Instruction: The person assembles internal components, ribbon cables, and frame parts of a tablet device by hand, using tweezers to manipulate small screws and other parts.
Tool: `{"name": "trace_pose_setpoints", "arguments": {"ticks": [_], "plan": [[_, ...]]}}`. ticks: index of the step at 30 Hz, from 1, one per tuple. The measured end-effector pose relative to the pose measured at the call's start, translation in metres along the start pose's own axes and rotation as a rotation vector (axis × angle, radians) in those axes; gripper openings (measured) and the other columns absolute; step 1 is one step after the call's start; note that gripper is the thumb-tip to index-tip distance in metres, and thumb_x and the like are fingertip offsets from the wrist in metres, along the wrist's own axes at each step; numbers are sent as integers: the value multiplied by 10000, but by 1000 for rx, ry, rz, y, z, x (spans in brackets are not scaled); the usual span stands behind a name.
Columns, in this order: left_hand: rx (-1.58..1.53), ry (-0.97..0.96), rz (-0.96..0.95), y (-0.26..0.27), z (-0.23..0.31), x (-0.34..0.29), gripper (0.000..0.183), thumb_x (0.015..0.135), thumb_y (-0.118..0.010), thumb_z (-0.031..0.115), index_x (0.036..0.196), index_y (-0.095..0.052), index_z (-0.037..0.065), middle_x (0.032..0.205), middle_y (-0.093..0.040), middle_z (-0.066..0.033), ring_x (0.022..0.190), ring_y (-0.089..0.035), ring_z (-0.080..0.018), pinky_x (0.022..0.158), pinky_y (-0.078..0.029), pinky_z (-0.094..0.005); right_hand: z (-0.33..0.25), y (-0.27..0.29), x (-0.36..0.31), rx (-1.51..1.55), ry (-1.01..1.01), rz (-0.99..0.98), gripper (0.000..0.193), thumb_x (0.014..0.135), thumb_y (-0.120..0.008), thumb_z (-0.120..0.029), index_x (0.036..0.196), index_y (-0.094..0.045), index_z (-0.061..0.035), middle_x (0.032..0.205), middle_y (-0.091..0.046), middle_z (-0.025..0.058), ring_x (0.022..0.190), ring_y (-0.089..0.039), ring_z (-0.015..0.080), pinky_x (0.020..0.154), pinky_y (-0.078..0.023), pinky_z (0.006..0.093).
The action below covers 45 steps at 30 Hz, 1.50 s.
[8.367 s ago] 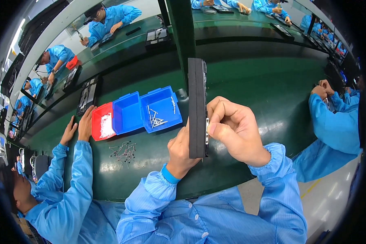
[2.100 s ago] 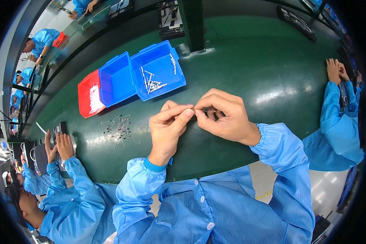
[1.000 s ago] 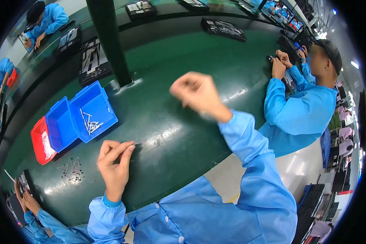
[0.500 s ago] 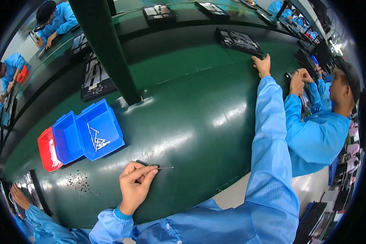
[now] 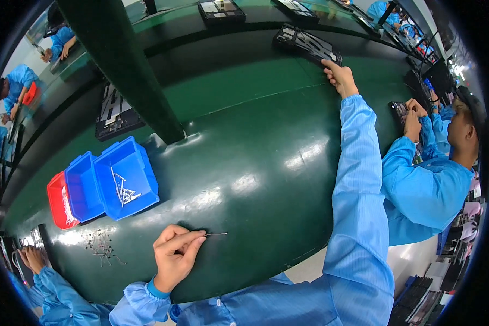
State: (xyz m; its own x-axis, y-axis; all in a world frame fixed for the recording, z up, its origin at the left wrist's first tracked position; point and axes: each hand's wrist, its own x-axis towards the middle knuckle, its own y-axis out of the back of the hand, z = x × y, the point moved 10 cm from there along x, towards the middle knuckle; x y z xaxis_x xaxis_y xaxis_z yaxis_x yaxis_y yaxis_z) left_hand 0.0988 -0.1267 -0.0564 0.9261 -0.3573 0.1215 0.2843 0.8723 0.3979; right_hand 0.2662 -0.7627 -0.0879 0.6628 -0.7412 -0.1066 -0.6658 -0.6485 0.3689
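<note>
My left hand [image 5: 174,255] is closed in a pinch above the near part of the green table. A thin, short wire-like piece [image 5: 217,233] sticks out to the right from between its thumb and forefinger. My right arm reaches far forward, where my right hand [image 5: 340,80] grips the near right corner of a black tray [image 5: 307,42] holding a flat electronic assembly. Thumb and forefinger close on that corner; the other fingers are curled. Small dark-ended wires [image 5: 100,245] lie scattered on the table left of my left hand.
Blue bins [image 5: 153,176], one holding small white-and-silver strips, stand left beside a red bin [image 5: 56,190] of white pieces. A green post [image 5: 130,70] rises behind them. Another black tray [image 5: 117,127] lies nearby. Co-workers sit on the right [image 5: 429,185] and at left.
My right hand has moved forward and left, from short of the black tray to gripping its corner. My left hand keeps its pinch on the wire-like piece. The view has shifted slightly.
</note>
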Motion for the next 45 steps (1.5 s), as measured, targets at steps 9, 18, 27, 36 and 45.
{"name": "trace_pose_setpoints", "arguments": {"ticks": [9,18,27,36,45], "plan": [[-50,8,-10,-1,2,-2,152,811,-776,-11,956,-783,36,778,-576,4,566,-457,-23,482,-346,-193,8,-37,-38,440,-224,-177,519,916,-640,-452,1113,-580,25,814,-591,87,506,-544,137,397,-349,222],[-97,22,-9,-4,-2,-2,131,823,-778,35,953,-785,55,763,-575,12,588,-473,-33,511,-379,-204,-3,-71,-63,521,67,53,655,857,-751,-322,1237,-428,102,1049,-579,226,864,-708,327,591,-545,328],[-77,4,-48,-5,-9,-3,121,823,-790,55,944,-787,60,761,-584,6,609,-475,-55,540,-388,-222,-62,-94,-94,-727,188,41,1440,371,-869,-754,1540,-310,-127,1448,-295,357,1304,-446,465,1059,-424,473],[-47,-26,-58,-2,-5,-1,103,810,-786,92,911,-781,71,712,-578,-29,555,-517,-105,513,-416,-268,-80,-92,-165,-586,367,297,1127,509,-804,-763,1429,-501,-187,1342,-418,319,1205,-504,466,1037,-419,478],[-159,-43,-53,2,-8,-6,127,808,-787,85,933,-781,66,778,-604,-28,554,-509,-97,509,-413,-263,-64,-81,-351,-706,555,204,1055,578,-828,-665,1411,-475,-121,1315,-395,390,1218,-423,521,1013,-357,567]]}}
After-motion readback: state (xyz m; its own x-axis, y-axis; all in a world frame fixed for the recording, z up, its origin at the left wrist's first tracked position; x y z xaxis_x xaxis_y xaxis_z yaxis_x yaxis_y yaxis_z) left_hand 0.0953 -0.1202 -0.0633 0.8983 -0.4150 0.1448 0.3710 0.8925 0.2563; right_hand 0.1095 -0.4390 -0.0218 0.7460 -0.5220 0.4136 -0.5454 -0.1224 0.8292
